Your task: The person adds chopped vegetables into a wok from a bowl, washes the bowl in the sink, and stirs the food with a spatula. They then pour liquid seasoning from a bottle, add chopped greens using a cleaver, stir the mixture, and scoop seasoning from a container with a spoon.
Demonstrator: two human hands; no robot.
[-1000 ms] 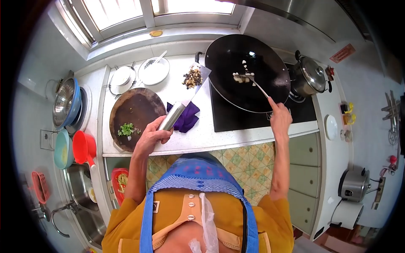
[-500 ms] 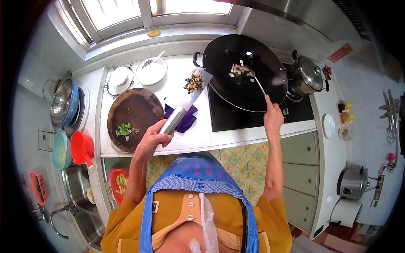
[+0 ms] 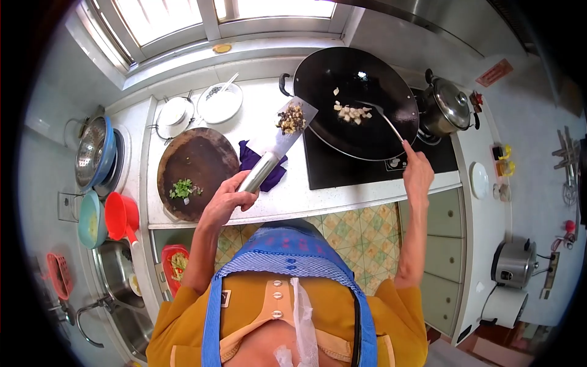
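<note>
My left hand [image 3: 231,199] is wrapped round the metal handle of a cleaver [image 3: 282,142], held out over the counter. Chopped dark and pale bits [image 3: 291,118] lie on its flat blade, close to the wok's left edge. My right hand [image 3: 418,175] grips the thin handle of a spatula [image 3: 392,126], whose head rests inside the black wok [image 3: 330,125]. Pale chopped pieces [image 3: 352,112] sit together in the wok beside the spatula head. A round wooden chopping board [image 3: 202,156] with chopped green herbs [image 3: 181,189] is left of my left hand.
A purple cloth [image 3: 273,178] lies under the cleaver. White bowls [image 3: 219,105] stand at the back. A lidded pot [image 3: 448,105] is right of the wok on the black cooktop [image 3: 342,174]. At left are a red dipper [image 3: 121,215] and a sink [image 3: 116,269].
My right hand has shifted right, and the spatula with it. The pieces in the wok are gathered differently, one apart above. The loaded cleaver has moved slightly right and up, nearer the wok.
</note>
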